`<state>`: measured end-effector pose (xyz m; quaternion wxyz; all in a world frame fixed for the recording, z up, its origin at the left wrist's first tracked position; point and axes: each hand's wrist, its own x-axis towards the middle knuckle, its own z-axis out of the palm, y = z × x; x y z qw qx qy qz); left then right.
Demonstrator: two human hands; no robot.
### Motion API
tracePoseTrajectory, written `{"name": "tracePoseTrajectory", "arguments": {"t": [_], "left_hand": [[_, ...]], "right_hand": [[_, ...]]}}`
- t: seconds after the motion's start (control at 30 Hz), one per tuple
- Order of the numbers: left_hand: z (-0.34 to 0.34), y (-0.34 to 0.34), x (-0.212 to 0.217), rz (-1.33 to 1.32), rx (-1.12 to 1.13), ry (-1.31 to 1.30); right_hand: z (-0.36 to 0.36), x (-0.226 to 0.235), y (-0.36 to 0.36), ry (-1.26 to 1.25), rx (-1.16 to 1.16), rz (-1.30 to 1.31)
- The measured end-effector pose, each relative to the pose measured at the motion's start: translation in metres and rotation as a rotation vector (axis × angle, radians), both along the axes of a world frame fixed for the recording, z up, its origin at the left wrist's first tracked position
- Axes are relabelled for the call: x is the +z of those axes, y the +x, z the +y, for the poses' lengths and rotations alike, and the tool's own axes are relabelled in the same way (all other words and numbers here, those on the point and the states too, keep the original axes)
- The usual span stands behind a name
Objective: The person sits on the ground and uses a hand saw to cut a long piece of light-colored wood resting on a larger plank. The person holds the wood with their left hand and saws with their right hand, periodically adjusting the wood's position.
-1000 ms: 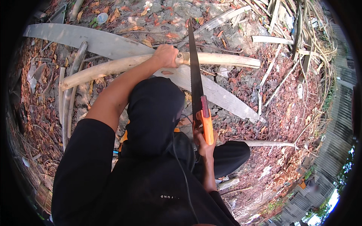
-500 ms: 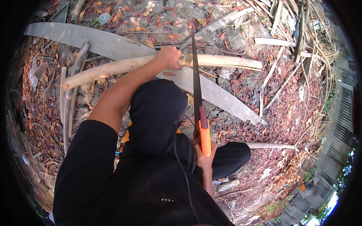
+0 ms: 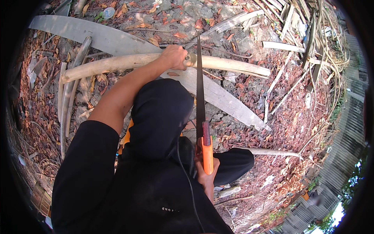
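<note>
A pale, slightly curved wooden pole (image 3: 113, 65) lies crosswise over a long grey plank (image 3: 230, 100). My left hand (image 3: 175, 57) is closed round the pole near its middle, just left of a dark knot. The fingers of my right hand (image 3: 206, 171) wrap round the orange handle of a handsaw (image 3: 200, 89). Its long dark blade points away from me and crosses the pole a little to the right of my left hand. Whether the teeth have cut into the wood cannot be made out.
Dry leaves and twigs litter the ground (image 3: 249, 136). Thin poles (image 3: 74, 89) lie at the left, one under the curved pole's end. A heap of wood strips (image 3: 311, 35) is at the far right. Corrugated sheeting (image 3: 331, 156) runs along the right edge.
My right hand has drawn the handsaw back toward me, so more of the handle sits near my knee. My left hand stays on the pole, whose left end appears slightly higher in the picture.
</note>
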<state>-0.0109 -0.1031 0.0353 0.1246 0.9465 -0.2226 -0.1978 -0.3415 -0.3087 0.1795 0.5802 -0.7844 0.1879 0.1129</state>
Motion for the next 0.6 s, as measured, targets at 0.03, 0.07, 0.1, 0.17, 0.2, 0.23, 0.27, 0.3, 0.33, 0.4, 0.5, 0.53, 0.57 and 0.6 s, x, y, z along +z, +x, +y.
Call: {"name": "tracePoseTrajectory", "arguments": {"t": [0.03,0.07,0.1,0.17,0.2,0.23,0.27,0.3,0.33,0.4,0.5,0.53,0.57,0.6], "left_hand": [[0.000,-0.001,0.000,-0.017,0.008,-0.004],[0.002,0.000,-0.001,-0.033,0.014,-0.007],[0.002,-0.001,-0.002,-0.052,0.024,-0.012],[0.001,0.000,-0.004,-0.005,0.054,0.001],[0.002,0.001,-0.004,0.016,0.063,0.013],[0.002,0.002,-0.002,0.023,0.056,0.015],[0.002,-0.001,0.002,0.029,0.049,0.017],[0.002,0.001,0.005,0.034,0.046,0.017],[0.001,0.003,0.003,0.014,0.038,0.023],[0.001,0.002,-0.006,-0.009,0.024,0.029],[0.000,0.002,-0.010,-0.019,0.043,0.026],[-0.001,0.002,-0.009,-0.006,0.047,0.024],[-0.002,0.004,-0.006,0.009,0.045,0.018],[0.000,0.004,-0.005,0.027,0.053,0.016]], "right_hand": [[0.002,0.001,0.000,0.048,-0.034,0.013],[0.003,-0.007,0.014,-0.038,0.020,0.008],[0.005,-0.013,0.034,-0.124,0.078,0.001],[0.007,-0.030,0.068,-0.091,0.065,-0.010],[0.009,-0.034,0.075,-0.069,0.053,-0.018],[0.006,-0.027,0.070,-0.103,0.073,0.019],[0.002,-0.012,0.056,-0.136,0.095,0.055],[-0.001,0.002,0.044,-0.172,0.119,0.089],[-0.002,0.012,0.033,-0.129,0.084,0.101],[-0.003,0.028,0.014,-0.050,0.016,0.141],[0.000,-0.009,0.039,-0.050,0.007,0.080],[0.004,-0.018,0.062,-0.107,0.060,0.097],[0.010,-0.035,0.075,-0.113,0.039,-0.001],[0.013,-0.027,0.075,-0.154,0.078,0.006]]}}
